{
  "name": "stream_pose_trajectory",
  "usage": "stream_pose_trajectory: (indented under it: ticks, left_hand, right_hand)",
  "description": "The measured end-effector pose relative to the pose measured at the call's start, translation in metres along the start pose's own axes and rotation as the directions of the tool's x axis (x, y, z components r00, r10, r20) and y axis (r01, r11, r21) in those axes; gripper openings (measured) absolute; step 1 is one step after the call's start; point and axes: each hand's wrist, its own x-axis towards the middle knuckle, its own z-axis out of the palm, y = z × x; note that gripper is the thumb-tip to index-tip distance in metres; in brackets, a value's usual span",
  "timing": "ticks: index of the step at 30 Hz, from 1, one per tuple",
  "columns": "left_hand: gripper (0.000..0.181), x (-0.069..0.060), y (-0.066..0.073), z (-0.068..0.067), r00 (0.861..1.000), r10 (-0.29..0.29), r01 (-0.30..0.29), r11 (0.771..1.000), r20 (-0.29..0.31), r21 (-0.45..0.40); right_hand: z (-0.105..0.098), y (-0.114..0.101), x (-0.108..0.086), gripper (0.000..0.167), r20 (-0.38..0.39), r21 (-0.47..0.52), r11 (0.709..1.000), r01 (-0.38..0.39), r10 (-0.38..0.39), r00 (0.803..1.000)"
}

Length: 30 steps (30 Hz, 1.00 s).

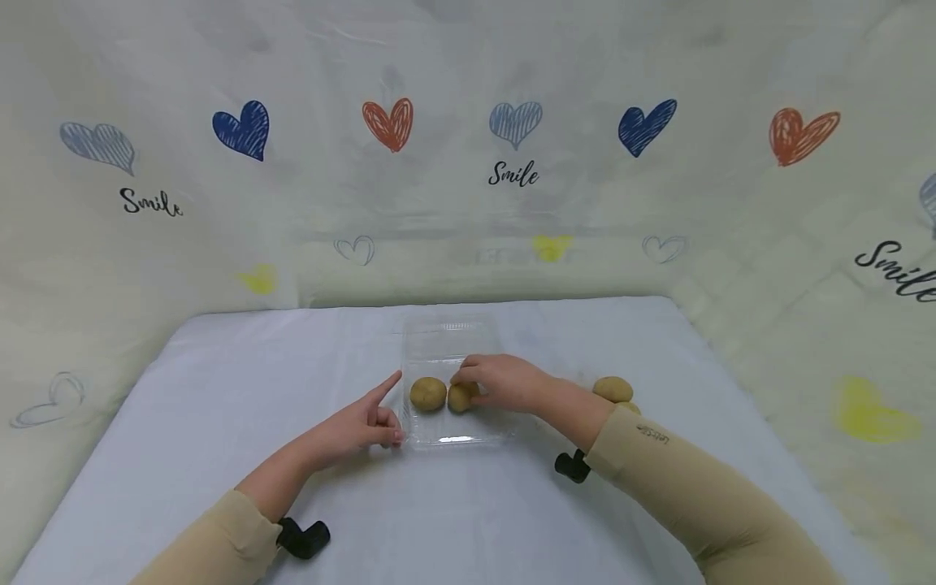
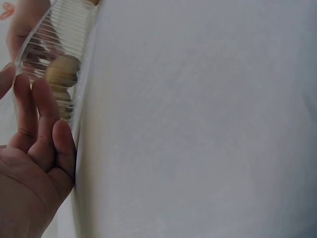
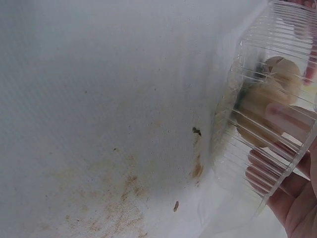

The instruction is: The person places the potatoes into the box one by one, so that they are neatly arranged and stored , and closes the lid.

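The right hand (image 1: 508, 382) reaches into a clear plastic container (image 1: 424, 432) and grips a potato (image 1: 461, 400) between thumb and fingers. That potato lies right under its fingertips, inside the container. A second potato (image 1: 427, 394) sits just to the left of those fingertips, beside the gripped one, between the two hands. Two more potatoes (image 1: 613, 389) lie on the white cloth (image 1: 439, 520) to the right of the right hand, past its wrist; one is partly covered by the sleeve (image 1: 695, 487). That makes four potatoes in view, two inside the container and two outside it.

The left hand (image 1: 369, 422) is at the container's left edge, its index finger extended forward, its other fingers loosely bent against the outer wall and a fingertip touching the rim; it is not clasped round anything. There is one container, its single lid (image 1: 446, 337) folded back beyond the right hand. Two black wrist devices (image 1: 303, 539) show, one by each wrist. Brown smears and flecks (image 3: 129, 198) mark the cloth outside the container, near the right hand.
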Motion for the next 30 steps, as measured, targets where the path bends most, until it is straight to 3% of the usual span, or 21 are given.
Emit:
stream_pose_trajectory:
  ticks: [19, 30]
  left_hand:
    - [0.096, -0.002, 0.0, -0.001, 1.0, -0.019, 0.019, 1.0, -0.009, 0.008]
    - [0.096, -0.002, -0.001, -0.001, 1.0, -0.011, 0.011, 1.0, -0.004, -0.01]
  right_hand:
    - [-0.016, 0.0, -0.008, 0.037, 0.006, 0.095, 0.993, -0.065, 0.064, 0.998]
    - [-0.035, 0.015, -0.03, 0.037, -0.066, 0.119, 0.988, -0.098, 0.107, 0.992]
